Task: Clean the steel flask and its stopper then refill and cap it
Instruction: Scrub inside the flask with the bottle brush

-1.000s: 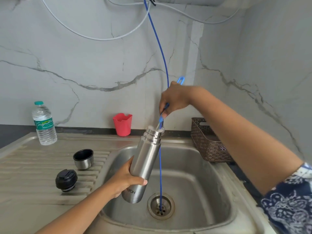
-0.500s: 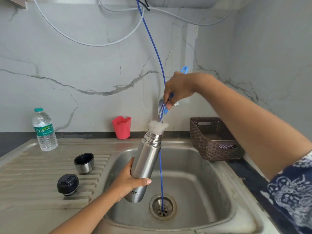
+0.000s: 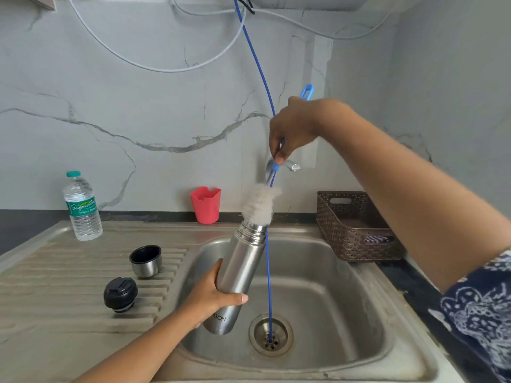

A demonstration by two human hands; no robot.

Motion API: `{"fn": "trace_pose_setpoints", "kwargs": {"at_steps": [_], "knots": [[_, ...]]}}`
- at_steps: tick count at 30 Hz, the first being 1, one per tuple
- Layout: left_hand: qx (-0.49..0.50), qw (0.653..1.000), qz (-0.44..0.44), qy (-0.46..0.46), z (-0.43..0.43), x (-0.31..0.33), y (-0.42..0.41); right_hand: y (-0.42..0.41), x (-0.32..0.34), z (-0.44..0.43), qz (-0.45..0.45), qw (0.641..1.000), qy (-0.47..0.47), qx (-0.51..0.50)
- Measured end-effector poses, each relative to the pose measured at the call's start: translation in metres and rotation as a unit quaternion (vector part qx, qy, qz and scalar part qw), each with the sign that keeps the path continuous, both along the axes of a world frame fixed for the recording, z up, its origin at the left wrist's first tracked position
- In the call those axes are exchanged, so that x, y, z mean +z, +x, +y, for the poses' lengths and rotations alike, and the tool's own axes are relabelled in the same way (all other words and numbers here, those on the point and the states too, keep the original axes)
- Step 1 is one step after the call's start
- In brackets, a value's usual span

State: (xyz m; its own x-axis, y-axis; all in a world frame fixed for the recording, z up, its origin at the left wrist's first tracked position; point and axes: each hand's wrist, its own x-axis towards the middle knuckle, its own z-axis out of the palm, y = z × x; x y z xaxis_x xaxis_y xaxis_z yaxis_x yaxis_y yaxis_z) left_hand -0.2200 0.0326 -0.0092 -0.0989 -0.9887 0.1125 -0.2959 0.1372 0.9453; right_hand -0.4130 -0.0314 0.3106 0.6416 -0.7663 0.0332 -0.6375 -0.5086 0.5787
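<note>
- Left hand (image 3: pixel 210 297), at the lower centre of the frame, wraps around the lower half of the flask (image 3: pixel 240 269), with the thumb across the front and the fingers curled behind.
- The flask hangs tilted over the sink (image 3: pixel 345 299). Its open mouth points up and to the right, and its base sits low, just left of the drain (image 3: pixel 271 334).
- The right hand (image 3: pixel 296 128), at the upper centre-right, pinches the blue handle (image 3: pixel 307 91) of a bottle brush with its fingertips pointing down. The handle's loop end sticks up above the knuckles.
- The fluffy white brush head (image 3: pixel 258 205) is mostly out of the flask, with only its lower end at the mouth.
- A thin blue hose (image 3: pixel 257 64) drops from the top of the frame, passes behind the right hand and along the flask's right side, and ends in the drain.
- A steel tap (image 3: pixel 287 164) shows partly behind the right fingers.
- On the ribbed draining board (image 3: pixel 55 286) at the left, the black stopper (image 3: pixel 120 293) stands near a steel cup lid (image 3: pixel 145 260), which sits mouth up. The two are apart.
- A water bottle (image 3: pixel 82 208) stands upright at the far left, at the back of the board.
- A red cup (image 3: pixel 206 204) sits against the wall, left of the brush head.
- A brown woven basket (image 3: pixel 354 233) rests on the dark tabletop (image 3: pixel 414 297) to the right of the sink.
- White cables (image 3: pixel 154 67) loop across the marble wall at the top.
</note>
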Motion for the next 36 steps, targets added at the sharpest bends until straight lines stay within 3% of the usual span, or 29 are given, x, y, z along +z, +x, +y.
{"fn": "trace_pose_setpoints", "kwargs": {"at_steps": [7, 27, 36], "knots": [[-0.003, 1.000, -0.022, 0.015, -0.003, -0.003, 0.001, 0.022, -0.091, -0.004, 0.025, 0.997, 0.072, 0.026], [-0.011, 0.999, 0.035, 0.014, -0.012, -0.006, 0.005, -0.011, 0.027, -0.004, -0.084, 0.992, 0.063, -0.072], [0.006, 0.999, 0.013, 0.030, -0.010, -0.010, 0.010, 0.022, -0.015, -0.012, -0.018, 0.998, 0.047, -0.042]]}}
